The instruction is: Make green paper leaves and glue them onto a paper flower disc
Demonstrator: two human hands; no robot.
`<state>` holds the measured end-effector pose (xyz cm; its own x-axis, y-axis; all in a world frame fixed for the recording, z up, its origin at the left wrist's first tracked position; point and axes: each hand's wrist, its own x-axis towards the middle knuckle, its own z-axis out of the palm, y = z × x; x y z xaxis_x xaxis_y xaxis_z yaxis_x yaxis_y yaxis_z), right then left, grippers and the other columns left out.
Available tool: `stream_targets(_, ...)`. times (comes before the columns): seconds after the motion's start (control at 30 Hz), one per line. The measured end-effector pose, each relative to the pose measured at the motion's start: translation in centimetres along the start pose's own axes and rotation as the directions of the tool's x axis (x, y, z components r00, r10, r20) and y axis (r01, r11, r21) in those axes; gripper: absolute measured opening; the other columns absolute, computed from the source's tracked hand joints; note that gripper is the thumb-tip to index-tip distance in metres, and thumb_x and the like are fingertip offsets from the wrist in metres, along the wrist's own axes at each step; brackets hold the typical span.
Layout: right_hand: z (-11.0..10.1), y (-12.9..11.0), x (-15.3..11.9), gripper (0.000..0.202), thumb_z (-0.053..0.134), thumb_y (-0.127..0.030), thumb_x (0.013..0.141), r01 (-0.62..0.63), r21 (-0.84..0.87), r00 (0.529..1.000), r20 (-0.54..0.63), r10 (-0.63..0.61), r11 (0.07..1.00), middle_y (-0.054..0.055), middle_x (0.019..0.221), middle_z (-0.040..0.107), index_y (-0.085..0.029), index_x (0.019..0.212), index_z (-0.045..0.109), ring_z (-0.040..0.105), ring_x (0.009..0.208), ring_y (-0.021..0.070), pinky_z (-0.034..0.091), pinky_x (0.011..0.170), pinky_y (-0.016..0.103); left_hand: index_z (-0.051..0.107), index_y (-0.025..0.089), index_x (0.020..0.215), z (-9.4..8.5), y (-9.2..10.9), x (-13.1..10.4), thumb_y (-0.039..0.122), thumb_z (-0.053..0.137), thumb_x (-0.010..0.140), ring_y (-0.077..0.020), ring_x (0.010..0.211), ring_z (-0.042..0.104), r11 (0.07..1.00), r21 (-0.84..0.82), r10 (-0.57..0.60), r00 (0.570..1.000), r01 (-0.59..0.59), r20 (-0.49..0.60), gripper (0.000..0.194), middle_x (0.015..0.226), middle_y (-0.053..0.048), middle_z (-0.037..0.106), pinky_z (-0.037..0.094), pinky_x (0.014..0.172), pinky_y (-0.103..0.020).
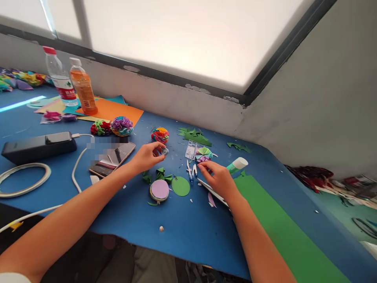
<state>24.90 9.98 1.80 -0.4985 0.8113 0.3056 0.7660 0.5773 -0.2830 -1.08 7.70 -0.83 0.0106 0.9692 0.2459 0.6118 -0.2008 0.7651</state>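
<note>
My left hand (147, 158) pinches a small clear round object (165, 151) between thumb and fingers, raised over the table; it looks like a little roll of tape, but I cannot be sure. My right hand (219, 180) has its thumb and fingertips together, just in front of a green and purple paper flower (204, 153); anything between them is hidden. Left of those fingertips lie pens (192, 173). A long white item (212, 192) runs under the right hand. Nearer me are a round piece topped with a lilac paper disc (160, 190) and a green paper circle (180, 186).
A glue stick (237, 166) and a long green sheet (282, 220) lie to the right. Green scraps (196, 136) and a multicoloured paper ball (160, 135) sit farther back. Leftward are a phone (113, 158), a black device (39, 147), a white ring (25, 180) and two bottles (84, 88).
</note>
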Motion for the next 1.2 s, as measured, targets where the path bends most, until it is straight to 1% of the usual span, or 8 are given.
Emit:
stream_targets(0.2, -0.7, 2.4, -0.1, 0.026, 0.041, -0.029, 0.086, -0.155, -0.109, 0.987, -0.054, 0.150, 0.982, 0.008, 0.083, 0.069, -0.018, 0.085, 0.065, 0.061, 0.069, 0.0217, 0.041, 0.059, 0.029, 0.062, 0.017, 0.094, 1.7, -0.4, -0.1, 0.031, 0.064, 0.067, -0.0122, 0.061, 0.055, 0.966, -0.253, -0.060, 0.998, 0.052, -0.023, 0.030, 0.069, 0.001, 0.059, 0.049, 0.061, -0.025)
stream_targets(0.37, -1.5, 2.8, -0.3, 0.028, 0.039, -0.028, 0.087, -0.273, -0.163, 0.958, -0.136, 0.252, 0.948, 0.009, 0.080, 0.069, -0.018, 0.087, 0.065, 0.062, 0.072, 0.0228, 0.041, 0.062, 0.030, 0.059, 0.015, 0.096, 1.9, 0.3, -0.3, 0.038, 0.066, 0.067, -0.0153, 0.072, 0.063, 0.862, -0.485, -0.166, 0.986, 0.145, 0.001, 0.037, 0.089, -0.004, 0.062, 0.055, 0.060, -0.028)
stream_targets(0.5, -1.8, 2.9, -0.6, 0.021, 0.046, -0.021, 0.082, -0.289, -0.183, 0.957, -0.029, 0.289, 0.940, 0.006, 0.072, 0.069, -0.019, 0.082, 0.066, 0.061, 0.059, 0.0179, 0.042, 0.056, 0.027, 0.059, 0.016, 0.093, 1.7, 1.0, -0.6, 0.033, 0.074, 0.059, -0.0174, 0.079, 0.065, 0.687, -0.665, -0.289, 0.950, 0.293, 0.120, 0.041, 0.095, -0.005, 0.064, 0.053, 0.054, -0.023)
stream_targets(0.73, -0.8, 2.6, -0.7, 0.015, 0.054, -0.013, 0.075, -0.266, -0.214, 0.945, 0.137, 0.298, 0.940, 0.006, 0.065, 0.069, -0.018, 0.070, 0.067, 0.060, 0.051, 0.0173, 0.040, 0.048, 0.025, 0.060, 0.016, 0.095, 1.3, 1.8, -1.0, 0.032, 0.074, 0.060, -0.0154, 0.073, 0.063, 0.671, -0.688, -0.256, 0.957, 0.276, 0.135, 0.041, 0.092, -0.005, 0.062, 0.051, 0.050, -0.022)
stream_targets(0.97, 0.1, 1.8, -0.1, 0.018, 0.050, -0.020, 0.081, -0.124, -0.162, 0.985, 0.099, 0.141, 0.979, 0.005, 0.075, 0.071, -0.020, 0.073, 0.067, 0.064, 0.065, 0.0193, 0.044, 0.056, 0.026, 0.060, 0.015, 0.091, 0.6, 1.5, -0.7, 0.029, 0.072, 0.059, -0.0109, 0.066, 0.059, 0.656, -0.724, -0.268, 0.963, 0.216, 0.044, 0.037, 0.086, -0.002, 0.060, 0.050, 0.051, -0.021)
stream_targets(1.1, -0.1, -0.2, -0.5, 0.020, 0.047, -0.027, 0.085, 0.009, -0.044, 0.998, -0.066, -0.012, 0.999, 0.005, 0.084, 0.072, -0.020, 0.087, 0.066, 0.064, 0.068, 0.0170, 0.049, 0.064, 0.027, 0.060, 0.015, 0.091, 0.0, 1.0, -0.3, 0.027, 0.069, 0.060, -0.0095, 0.062, 0.058, 0.668, -0.721, -0.267, 0.964, 0.183, -0.003, 0.035, 0.083, -0.001, 0.060, 0.050, 0.051, -0.022)
stream_targets(1.13, -0.4, -1.3, -0.9, 0.018, 0.048, -0.026, 0.085, 0.081, -0.014, 0.986, -0.147, -0.082, 0.997, 0.004, 0.082, 0.071, -0.021, 0.089, 0.065, 0.064, 0.066, 0.0157, 0.050, 0.064, 0.026, 0.059, 0.015, 0.092, -0.2, 0.8, -0.2, 0.027, 0.069, 0.060, -0.0091, 0.061, 0.058, 0.674, -0.718, -0.269, 0.963, 0.174, -0.019, 0.035, 0.083, -0.001, 0.060, 0.050, 0.051, -0.022)
stream_targets(1.2, -1.4, -4.3, -2.2, 0.016, 0.052, -0.018, 0.082, 0.377, 0.022, 0.862, -0.375, -0.342, 0.926, 0.000, 0.072, 0.071, -0.025, 0.091, 0.064, 0.064, 0.059, 0.0125, 0.051, 0.060, 0.022, 0.058, 0.015, 0.093, -0.5, 0.3, 0.1, 0.025, 0.068, 0.061, -0.0083, 0.060, 0.058, 0.688, -0.709, -0.277, 0.959, 0.156, -0.057, 0.035, 0.083, 0.000, 0.060, 0.050, 0.051, -0.021)
